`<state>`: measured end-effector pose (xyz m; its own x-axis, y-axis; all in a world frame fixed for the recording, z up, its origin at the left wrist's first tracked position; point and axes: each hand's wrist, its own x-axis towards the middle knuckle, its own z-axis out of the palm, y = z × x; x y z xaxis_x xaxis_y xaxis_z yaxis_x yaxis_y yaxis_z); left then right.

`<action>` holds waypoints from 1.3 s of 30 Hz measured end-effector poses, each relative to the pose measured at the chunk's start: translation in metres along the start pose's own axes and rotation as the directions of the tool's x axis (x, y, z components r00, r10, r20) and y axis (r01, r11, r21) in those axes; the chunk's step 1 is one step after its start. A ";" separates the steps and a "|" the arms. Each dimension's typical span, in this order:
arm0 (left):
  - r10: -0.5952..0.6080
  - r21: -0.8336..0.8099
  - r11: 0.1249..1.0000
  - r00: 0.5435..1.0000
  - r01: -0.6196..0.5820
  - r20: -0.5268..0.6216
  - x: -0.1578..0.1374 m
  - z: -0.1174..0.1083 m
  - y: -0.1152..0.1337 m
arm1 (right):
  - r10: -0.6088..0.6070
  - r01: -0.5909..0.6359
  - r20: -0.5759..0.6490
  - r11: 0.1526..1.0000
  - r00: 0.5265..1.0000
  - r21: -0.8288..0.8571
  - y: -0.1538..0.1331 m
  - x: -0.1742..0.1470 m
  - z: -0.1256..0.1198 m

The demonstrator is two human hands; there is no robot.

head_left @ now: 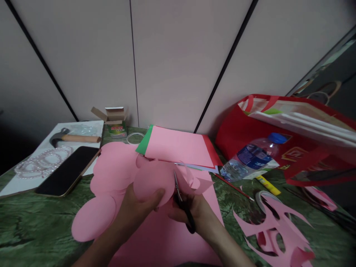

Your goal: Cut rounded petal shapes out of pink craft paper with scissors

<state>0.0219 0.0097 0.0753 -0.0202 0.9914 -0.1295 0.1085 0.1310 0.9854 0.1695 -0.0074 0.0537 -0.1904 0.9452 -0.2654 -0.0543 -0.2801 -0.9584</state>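
Observation:
My left hand (pixel 143 205) pinches a pink paper piece (pixel 154 181) with a rounded edge, thumb on top. In my right hand (pixel 191 209) are black-handled scissors (pixel 182 202), their blades pointing away from me along the right edge of the round shape. A curled pink offcut (pixel 197 181) stands up to the right of the blades. Beneath both hands lies a large pink sheet (pixel 167 243). Several cut pink rounds (pixel 94 217) lie overlapped to the left of my hands.
Coloured sheets (pixel 178 146) are stacked behind my hands. A phone (pixel 68 172), beads (pixel 44 163), a hammer (pixel 80 138) and a small box (pixel 116 128) are at left. A bottle (pixel 250 157), a red bag (pixel 233 126), a thin red stick (pixel 233 186) and pink scraps (pixel 280 230) lie right.

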 end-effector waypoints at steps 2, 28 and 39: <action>-0.001 0.000 1.000 1.000 0.001 0.000 0.000 0.000 0.000 | -0.023 0.022 -0.005 1.000 1.000 -0.017 0.002 0.000 -0.001; 0.016 -0.011 1.000 1.000 -0.016 -0.004 0.000 -0.002 0.000 | 0.169 -0.171 -0.159 0.985 0.973 0.000 -0.015 0.001 0.010; 0.028 0.036 0.999 0.998 -0.026 -0.051 0.004 -0.005 -0.004 | 0.101 -0.104 -0.082 0.994 0.992 -0.037 -0.009 0.000 0.005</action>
<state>0.0167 0.0132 0.0715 -0.0674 0.9930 -0.0966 0.1443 0.1055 0.9839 0.1650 -0.0056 0.0632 -0.1141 0.9227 -0.3683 0.0018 -0.3705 -0.9288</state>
